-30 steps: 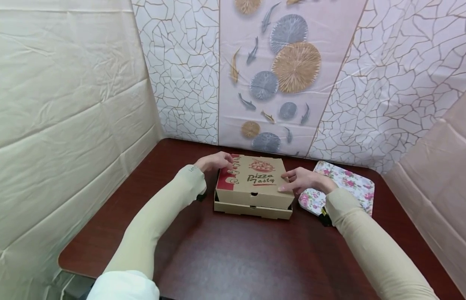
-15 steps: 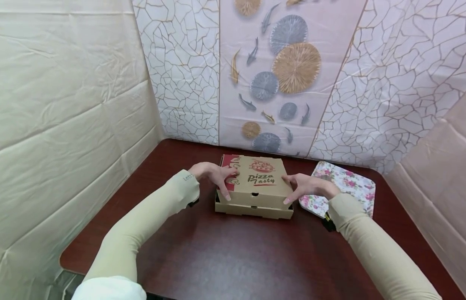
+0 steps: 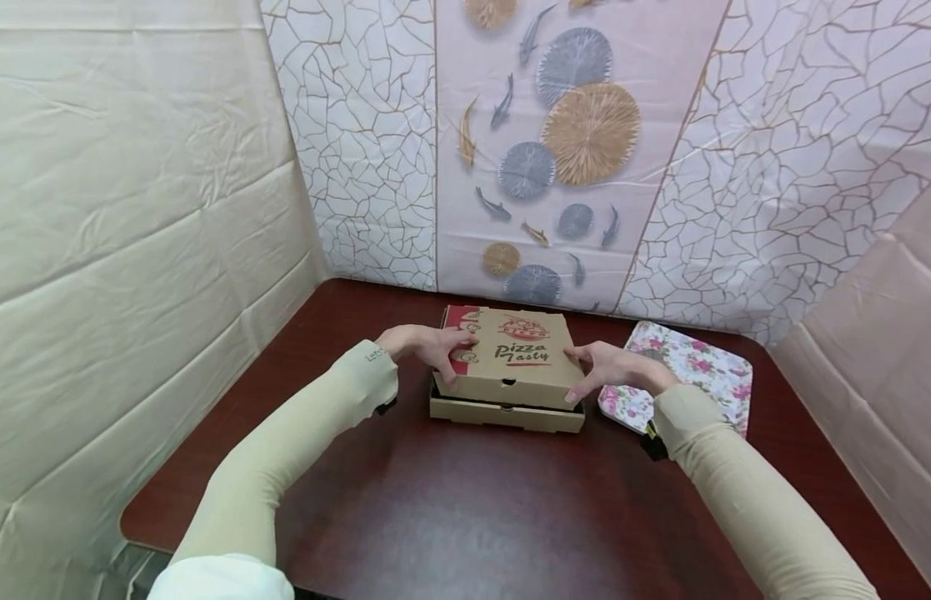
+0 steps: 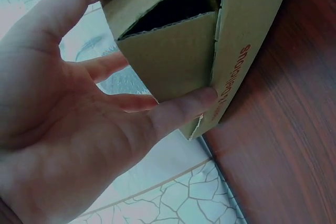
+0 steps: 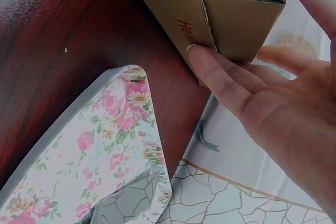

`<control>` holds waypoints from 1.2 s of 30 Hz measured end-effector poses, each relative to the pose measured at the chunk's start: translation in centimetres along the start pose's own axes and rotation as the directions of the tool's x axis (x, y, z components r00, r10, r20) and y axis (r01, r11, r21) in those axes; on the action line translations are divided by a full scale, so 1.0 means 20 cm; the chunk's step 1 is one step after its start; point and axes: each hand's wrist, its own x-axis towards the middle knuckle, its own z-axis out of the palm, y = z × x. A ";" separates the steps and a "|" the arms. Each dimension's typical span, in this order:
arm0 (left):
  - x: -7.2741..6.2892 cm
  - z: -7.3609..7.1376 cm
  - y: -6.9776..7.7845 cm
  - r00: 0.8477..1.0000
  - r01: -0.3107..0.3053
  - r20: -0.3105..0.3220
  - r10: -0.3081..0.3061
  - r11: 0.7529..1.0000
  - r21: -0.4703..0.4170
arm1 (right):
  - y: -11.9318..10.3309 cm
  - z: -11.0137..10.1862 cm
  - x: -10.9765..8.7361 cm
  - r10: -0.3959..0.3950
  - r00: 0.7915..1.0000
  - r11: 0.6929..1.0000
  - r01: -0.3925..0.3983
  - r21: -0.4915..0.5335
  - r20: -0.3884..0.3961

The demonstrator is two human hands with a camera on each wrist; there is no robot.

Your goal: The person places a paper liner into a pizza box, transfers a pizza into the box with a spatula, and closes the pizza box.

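A cardboard pizza box [image 3: 521, 350] with a red left strip and printed lettering lies on the table. Its lid sits slightly raised, with a dark gap above the base's front wall [image 3: 506, 414]. My left hand [image 3: 429, 346] holds the lid's left side, thumb near the front corner; its little finger lies along the side seam in the left wrist view. On the opposite side, my right hand [image 3: 611, 367] grips the lid, thumb near the front right corner. Side flaps [image 4: 173, 56] and dark openings show in both wrist views. The contents are hidden.
A floral board [image 3: 698, 367] with rounded corners lies right of the box, partly behind the right wrist. The dark red-brown table [image 3: 465, 508] extends in front. Fabric-like patterned walls [image 3: 360, 150] enclose the back and sides.
My left hand came forward from the lid's far left edge, its thumb now near the front corner. My right thumb shifted from the lid's top to the front right corner. The board stayed put.
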 end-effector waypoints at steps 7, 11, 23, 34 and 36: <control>0.03 -0.02 -0.03 0.998 0.030 -0.045 -0.032 0.999 -0.043 | 0.01 -0.01 0.04 0.010 0.999 1.000 -0.010 0.009 -0.036; 0.04 -0.02 -0.03 0.997 0.045 -0.062 -0.048 0.998 -0.042 | 0.02 -0.01 0.05 -0.001 0.998 1.000 0.001 -0.006 -0.055; 0.05 0.01 -0.02 0.996 0.068 -0.057 -0.066 0.997 0.030 | 0.02 0.03 0.06 -0.001 0.994 0.986 -0.017 -0.167 -0.108; 0.09 0.03 -0.01 0.991 0.134 -0.010 -0.134 0.990 0.045 | 0.04 0.07 0.06 -0.016 0.989 0.969 -0.021 -0.245 -0.148; 0.09 0.03 0.00 0.989 0.145 0.004 -0.146 0.988 0.053 | 0.05 0.07 0.06 -0.013 0.989 0.969 -0.024 -0.244 -0.148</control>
